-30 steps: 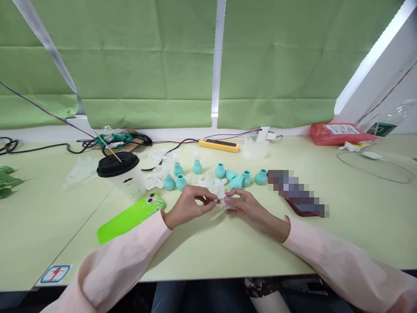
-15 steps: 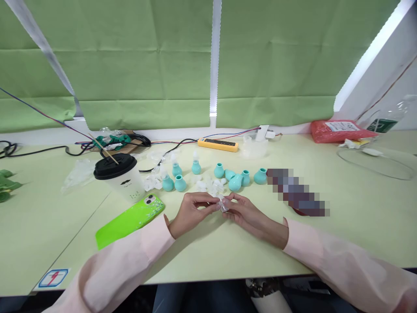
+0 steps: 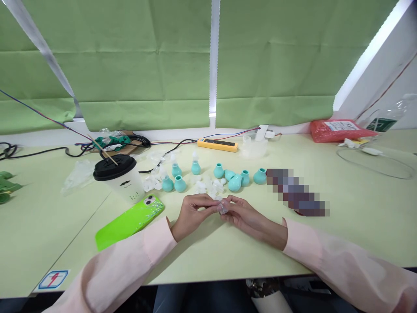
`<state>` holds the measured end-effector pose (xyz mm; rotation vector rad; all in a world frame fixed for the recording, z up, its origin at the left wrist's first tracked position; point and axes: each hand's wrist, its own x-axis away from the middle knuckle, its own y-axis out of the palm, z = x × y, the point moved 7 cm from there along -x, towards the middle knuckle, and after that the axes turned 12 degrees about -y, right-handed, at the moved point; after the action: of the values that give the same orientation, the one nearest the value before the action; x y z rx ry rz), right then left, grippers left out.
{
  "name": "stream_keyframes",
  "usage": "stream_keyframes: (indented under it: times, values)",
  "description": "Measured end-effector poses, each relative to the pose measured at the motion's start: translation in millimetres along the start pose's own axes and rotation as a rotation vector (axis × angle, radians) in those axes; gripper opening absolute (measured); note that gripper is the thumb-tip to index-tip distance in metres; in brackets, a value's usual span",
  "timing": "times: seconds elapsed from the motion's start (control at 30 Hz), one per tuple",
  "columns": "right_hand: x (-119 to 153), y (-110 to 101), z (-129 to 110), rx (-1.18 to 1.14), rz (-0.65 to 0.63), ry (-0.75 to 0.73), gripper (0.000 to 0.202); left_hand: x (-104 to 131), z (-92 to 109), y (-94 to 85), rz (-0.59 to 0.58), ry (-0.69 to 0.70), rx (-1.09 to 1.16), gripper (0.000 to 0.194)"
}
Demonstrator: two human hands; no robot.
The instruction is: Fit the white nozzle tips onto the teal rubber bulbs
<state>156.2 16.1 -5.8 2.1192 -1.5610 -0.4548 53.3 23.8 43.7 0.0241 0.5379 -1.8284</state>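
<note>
Between my fingertips is a small clear plastic piece (image 3: pixel 223 208), mostly covered by the fingers. My left hand (image 3: pixel 195 215) pinches it from the left, and my right hand (image 3: pixel 246 216) grips it from the right, fingers curled round it. Just beyond lie loose translucent white plastic parts (image 3: pixel 213 186). Several turquoise bulbs stand or lie behind my hands, among them an open-necked bulb (image 3: pixel 180 184), a tipped bulb (image 3: pixel 234 183) and a bulb with a clear top fitted (image 3: pixel 196 166).
A lidded paper cup (image 3: pixel 125 187) with a stick in it stands left, behind a bright green phone (image 3: pixel 130 221). A yellow power strip (image 3: pixel 217 145) lies at the back. A blurred dark object (image 3: pixel 298 193) and a red packet (image 3: pixel 339 130) are to the right.
My fingers have shifted slightly around the clear piece, which now looks turned a little and more covered. Everything else on the table stays where it was.
</note>
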Motion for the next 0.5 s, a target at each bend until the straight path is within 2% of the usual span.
stream_keyframes:
  times: [0.07,0.2,0.27,0.37,0.5]
  values:
    - [-0.5,-0.2,1.2,-0.015,-0.008,0.006,0.017,2.8,6.7,-0.5,0.035,0.145,-0.155,0.018]
    - [-1.4,-3.3,5.1,-0.025,0.008,0.031,0.017,15.6,21.6,3.7,0.131,0.521,-0.547,0.018]
    - [-2.1,-4.2,6.4,-0.036,0.007,0.032,0.016,20.5,23.9,9.3,0.124,0.634,-0.701,0.019]
    - [-3.4,-5.9,6.3,-0.062,0.012,0.019,0.016,23.0,23.8,15.7,0.066,0.668,-0.788,0.025]
    - [-4.6,-11.1,4.4,-0.077,0.057,0.013,0.017,17.6,19.0,16.6,-0.044,0.469,-0.648,0.030]
